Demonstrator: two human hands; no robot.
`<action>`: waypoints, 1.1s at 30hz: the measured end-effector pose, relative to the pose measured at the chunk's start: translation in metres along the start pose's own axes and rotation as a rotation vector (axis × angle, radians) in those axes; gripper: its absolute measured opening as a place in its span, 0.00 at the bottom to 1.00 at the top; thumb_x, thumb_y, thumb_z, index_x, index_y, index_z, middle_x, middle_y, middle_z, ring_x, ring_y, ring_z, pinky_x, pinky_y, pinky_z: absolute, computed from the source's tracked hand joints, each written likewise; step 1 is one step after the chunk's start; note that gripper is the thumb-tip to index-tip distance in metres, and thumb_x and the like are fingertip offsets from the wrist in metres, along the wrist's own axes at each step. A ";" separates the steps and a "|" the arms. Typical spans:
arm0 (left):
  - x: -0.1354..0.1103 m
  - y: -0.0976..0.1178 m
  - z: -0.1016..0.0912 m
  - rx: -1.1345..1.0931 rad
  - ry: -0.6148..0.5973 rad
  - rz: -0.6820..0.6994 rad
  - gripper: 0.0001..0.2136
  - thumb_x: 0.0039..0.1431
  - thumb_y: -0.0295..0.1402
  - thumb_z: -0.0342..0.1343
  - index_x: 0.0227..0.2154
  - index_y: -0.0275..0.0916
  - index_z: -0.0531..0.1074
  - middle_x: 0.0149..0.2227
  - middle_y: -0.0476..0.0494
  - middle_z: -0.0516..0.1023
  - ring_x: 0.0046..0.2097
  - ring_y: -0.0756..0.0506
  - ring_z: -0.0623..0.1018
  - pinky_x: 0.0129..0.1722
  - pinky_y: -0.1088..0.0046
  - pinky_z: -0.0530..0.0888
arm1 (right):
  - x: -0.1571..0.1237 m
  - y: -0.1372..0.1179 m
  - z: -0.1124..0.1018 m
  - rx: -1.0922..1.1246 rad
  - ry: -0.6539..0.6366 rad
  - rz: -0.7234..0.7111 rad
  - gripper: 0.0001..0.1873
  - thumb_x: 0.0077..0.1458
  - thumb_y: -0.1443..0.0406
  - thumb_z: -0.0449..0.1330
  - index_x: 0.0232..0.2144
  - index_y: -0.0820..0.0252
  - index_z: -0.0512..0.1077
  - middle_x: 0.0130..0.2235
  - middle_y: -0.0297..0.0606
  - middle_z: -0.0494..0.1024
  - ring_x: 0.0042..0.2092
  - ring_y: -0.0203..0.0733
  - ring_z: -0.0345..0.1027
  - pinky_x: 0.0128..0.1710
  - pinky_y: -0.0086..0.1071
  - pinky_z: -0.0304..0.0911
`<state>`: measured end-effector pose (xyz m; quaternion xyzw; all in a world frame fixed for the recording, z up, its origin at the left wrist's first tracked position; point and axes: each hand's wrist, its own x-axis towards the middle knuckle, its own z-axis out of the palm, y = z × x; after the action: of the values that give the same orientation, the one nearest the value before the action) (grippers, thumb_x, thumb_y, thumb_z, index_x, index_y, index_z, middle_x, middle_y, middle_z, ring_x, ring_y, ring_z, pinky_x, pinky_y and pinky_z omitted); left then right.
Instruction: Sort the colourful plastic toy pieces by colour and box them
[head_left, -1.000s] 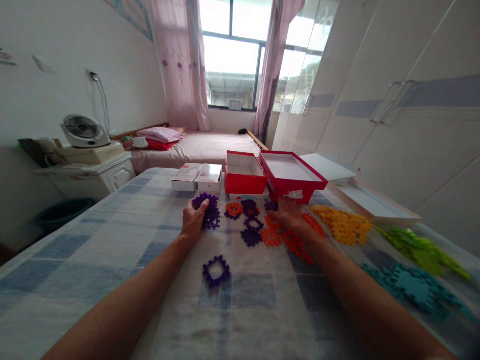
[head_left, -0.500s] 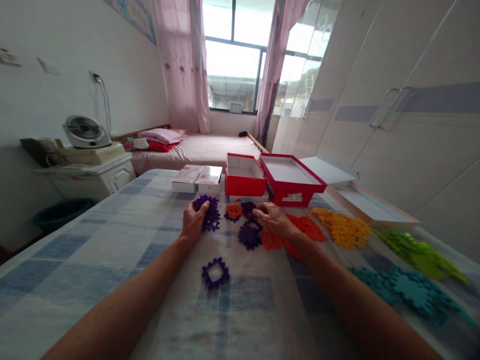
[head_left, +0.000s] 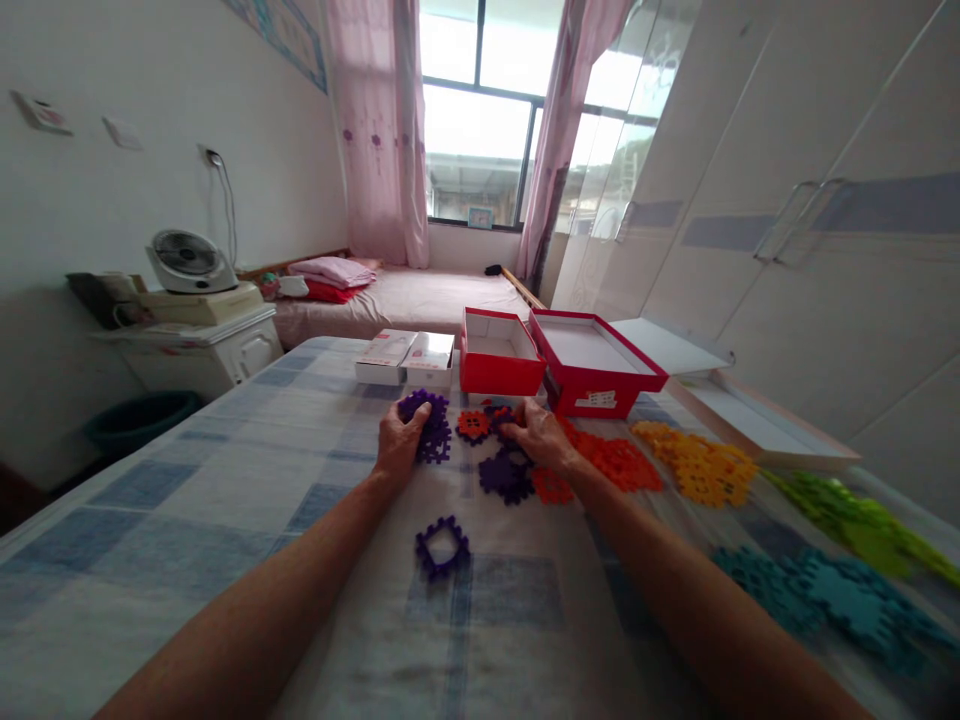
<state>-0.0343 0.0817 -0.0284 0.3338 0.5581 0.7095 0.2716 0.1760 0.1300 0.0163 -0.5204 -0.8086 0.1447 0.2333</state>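
A: What is the condition of your left hand point(head_left: 400, 438)?

B: Closed on the left edge of the purple stack point(head_left: 437, 442), thumb laid across the top. The stack sits on the tablecloth point(head_left: 322, 440), just in front of the white boxes point(head_left: 386, 353). Your other fingers are largely hidden, so their exact placement is unconfirmed.

A: And your right hand point(head_left: 538, 430)?

B: Fingertips bent down at a dark purple piece point(head_left: 496, 413), near the small orange piece point(head_left: 472, 424). Whether you pinch it or merely touch it — cannot tell.

A: How should you expect these pieces to handle?

B: Light, in my judgement, and fairly stiff: thin, toothed plastic by the look of it. The flat faces may slide over one another, so a loose stack could shear if you press from one side only. Grip it across opposite toothed edges, thumb on top.

A: Anything for the open-centred purple frame point(head_left: 425, 548)?

B: It lies nearer to you, apart from the rest. Take it by one side bar — the narrow bars probably flex more than a solid plate, so squeeze lightly.
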 end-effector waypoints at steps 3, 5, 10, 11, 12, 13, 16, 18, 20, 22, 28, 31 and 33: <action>-0.001 0.002 0.000 0.002 -0.003 0.003 0.20 0.44 0.41 0.63 0.38 0.34 0.72 0.33 0.44 0.77 0.33 0.47 0.76 0.38 0.69 0.73 | -0.015 -0.002 0.002 -0.019 0.028 -0.180 0.07 0.50 0.64 0.59 0.31 0.59 0.64 0.29 0.31 0.69 0.29 0.34 0.61 0.29 0.27 0.53; -0.002 0.003 0.000 0.001 -0.002 0.017 0.19 0.44 0.41 0.63 0.38 0.34 0.72 0.33 0.44 0.77 0.33 0.47 0.76 0.38 0.70 0.73 | -0.023 -0.005 0.002 -0.069 0.037 -0.237 0.07 0.49 0.66 0.60 0.31 0.59 0.64 0.30 0.32 0.69 0.30 0.34 0.61 0.30 0.27 0.54; 0.000 0.001 -0.001 -0.011 -0.021 0.008 0.20 0.43 0.42 0.63 0.38 0.35 0.72 0.34 0.44 0.77 0.33 0.48 0.76 0.37 0.70 0.73 | -0.034 -0.009 0.005 -0.081 -0.005 -0.320 0.16 0.52 0.64 0.60 0.45 0.57 0.67 0.39 0.36 0.70 0.35 0.36 0.65 0.35 0.28 0.57; 0.000 0.000 -0.001 -0.011 -0.023 0.004 0.21 0.43 0.42 0.63 0.38 0.35 0.72 0.34 0.44 0.77 0.32 0.48 0.76 0.37 0.70 0.73 | -0.035 -0.008 0.005 -0.077 -0.046 -0.358 0.17 0.52 0.62 0.60 0.46 0.55 0.67 0.40 0.36 0.69 0.37 0.36 0.66 0.36 0.28 0.58; 0.000 0.000 -0.001 -0.009 -0.022 0.001 0.21 0.43 0.42 0.63 0.39 0.35 0.72 0.34 0.44 0.77 0.32 0.48 0.76 0.36 0.70 0.73 | -0.036 -0.008 0.004 -0.079 -0.089 -0.396 0.17 0.53 0.61 0.60 0.46 0.53 0.69 0.41 0.36 0.69 0.38 0.36 0.66 0.37 0.28 0.59; 0.000 0.000 -0.001 -0.008 -0.020 -0.001 0.21 0.43 0.42 0.63 0.39 0.35 0.72 0.34 0.44 0.77 0.32 0.48 0.76 0.36 0.70 0.73 | -0.037 -0.008 0.004 -0.086 -0.124 -0.428 0.16 0.53 0.61 0.60 0.45 0.52 0.70 0.42 0.36 0.68 0.39 0.36 0.67 0.38 0.28 0.59; 0.000 0.001 -0.001 -0.001 -0.012 -0.003 0.21 0.43 0.41 0.63 0.40 0.35 0.72 0.34 0.45 0.77 0.32 0.48 0.76 0.36 0.71 0.73 | -0.043 -0.009 0.001 -0.126 -0.141 -0.463 0.13 0.54 0.64 0.58 0.44 0.53 0.71 0.44 0.37 0.68 0.41 0.36 0.67 0.40 0.28 0.59; -0.001 0.002 -0.001 0.001 -0.011 -0.002 0.21 0.43 0.41 0.63 0.39 0.35 0.72 0.34 0.45 0.77 0.32 0.48 0.75 0.36 0.71 0.73 | -0.045 -0.011 -0.001 -0.168 -0.102 -0.445 0.10 0.56 0.67 0.56 0.42 0.55 0.71 0.42 0.37 0.69 0.41 0.37 0.67 0.39 0.28 0.59; -0.001 0.002 -0.001 -0.004 -0.019 -0.003 0.21 0.44 0.42 0.63 0.39 0.35 0.72 0.35 0.44 0.77 0.33 0.48 0.76 0.36 0.71 0.73 | -0.047 -0.012 -0.002 -0.198 -0.047 -0.414 0.07 0.57 0.67 0.55 0.38 0.57 0.70 0.39 0.38 0.69 0.40 0.37 0.67 0.38 0.28 0.59; -0.001 0.002 -0.001 -0.011 -0.030 -0.004 0.21 0.44 0.42 0.62 0.40 0.35 0.71 0.35 0.44 0.77 0.33 0.48 0.76 0.36 0.71 0.73 | -0.046 -0.010 0.000 -0.206 -0.009 -0.402 0.05 0.56 0.65 0.57 0.36 0.59 0.68 0.37 0.37 0.69 0.37 0.36 0.66 0.36 0.28 0.58; -0.001 0.003 -0.001 0.010 -0.019 -0.014 0.21 0.43 0.42 0.63 0.40 0.35 0.72 0.35 0.44 0.77 0.32 0.48 0.75 0.36 0.70 0.73 | -0.043 0.001 0.003 -0.011 -0.109 -0.459 0.09 0.48 0.65 0.64 0.30 0.62 0.67 0.35 0.34 0.68 0.31 0.32 0.62 0.31 0.25 0.56; 0.000 0.002 -0.001 0.017 -0.018 -0.016 0.22 0.43 0.43 0.62 0.40 0.35 0.71 0.35 0.44 0.76 0.32 0.48 0.75 0.35 0.71 0.74 | -0.043 0.003 -0.002 0.105 -0.179 -0.538 0.05 0.50 0.72 0.61 0.32 0.62 0.68 0.37 0.35 0.68 0.33 0.30 0.62 0.34 0.24 0.57; 0.000 0.000 -0.002 0.019 -0.018 -0.022 0.23 0.43 0.43 0.63 0.41 0.35 0.71 0.35 0.44 0.76 0.32 0.48 0.75 0.35 0.70 0.74 | -0.042 0.004 -0.007 0.147 -0.183 -0.549 0.04 0.51 0.73 0.59 0.32 0.62 0.68 0.36 0.35 0.68 0.34 0.30 0.62 0.35 0.24 0.57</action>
<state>-0.0359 0.0809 -0.0284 0.3365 0.5660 0.6980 0.2814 0.1977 0.0930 0.0108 -0.2486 -0.9241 0.1808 0.2271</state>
